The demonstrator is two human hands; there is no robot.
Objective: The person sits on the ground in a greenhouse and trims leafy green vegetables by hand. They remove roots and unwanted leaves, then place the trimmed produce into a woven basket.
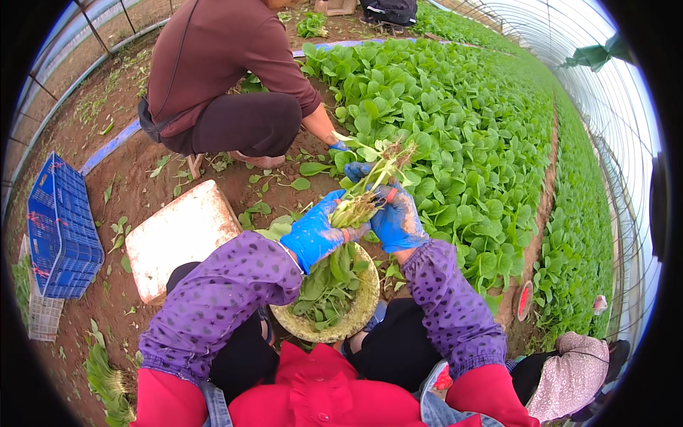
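My left hand (317, 229), in a blue glove with the thumb tip bare, grips a bunch of leafy green seedlings (355, 211) with its roots upward. The bunch's leaves hang down over a round, worn basin (368, 299), where loose greens (325, 304) lie. My right hand (399, 221), also blue-gloved and soiled, closes on stems beside those roots. More pale stems with tangled roots (392, 157) stick up above it; its fingertips are partly hidden. A dark blue gloved finger area (357, 171) lies just behind; whose it is, I cannot tell.
A co-worker (224, 69) squats ahead on a low stool, reaching into the dense green bed (427, 123). To the left are a white foam box (181, 240), a blue plastic crate (64, 229) and bundled greens (106, 379). Another person (571, 373) bends at the lower right, near a red-filled bowl (524, 300).
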